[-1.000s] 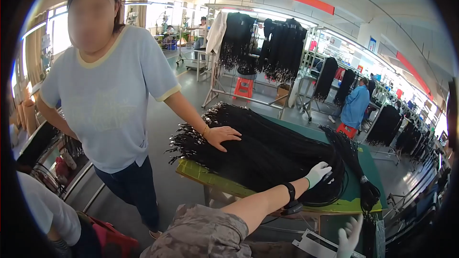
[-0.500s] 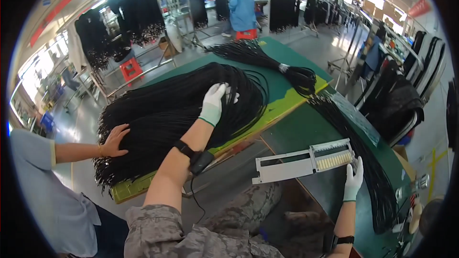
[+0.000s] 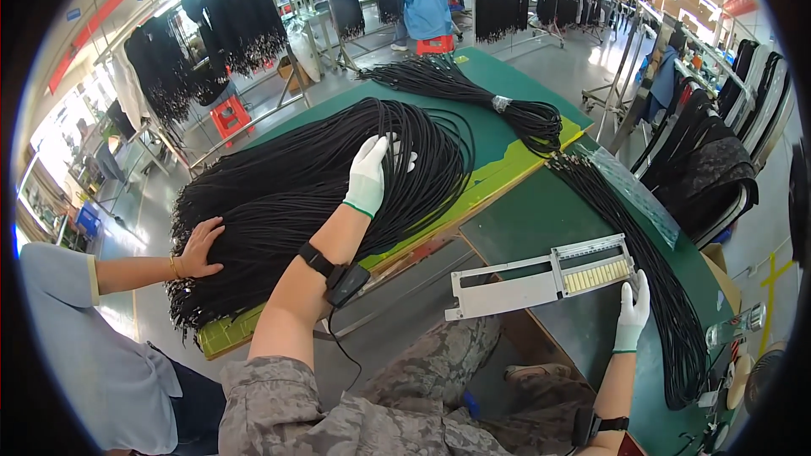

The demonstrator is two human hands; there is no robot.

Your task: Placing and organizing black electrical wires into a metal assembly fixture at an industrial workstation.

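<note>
My left hand point(image 3: 368, 176), in a white glove, is closed around a loop of black cords point(image 3: 279, 194) in the big pile. Its fingertips show on the far side of the strands. My right hand point(image 3: 632, 312), also gloved, has its thumb and fingers apart at the right end of a pale slotted frame point(image 3: 507, 295). The fingertips are by its corner; I cannot tell whether they press on it. A row of cream-coloured strips fills the frame's right section. It lies across the green table point(image 3: 541, 219) with its left end over the edge.
Another person's bare hand point(image 3: 201, 249) lies on the pile's left part. A tied cord bundle point(image 3: 473, 93) is at the back, and another cord bundle point(image 3: 650, 295) runs down the right side beside a clear plastic sheet point(image 3: 629, 194). Hanging racks point(image 3: 228, 17) stand beyond.
My right hand has moved slightly right, its fingers a little lower against the frame's end. My left hand keeps its hold on the cords. The view has shifted a little.
</note>
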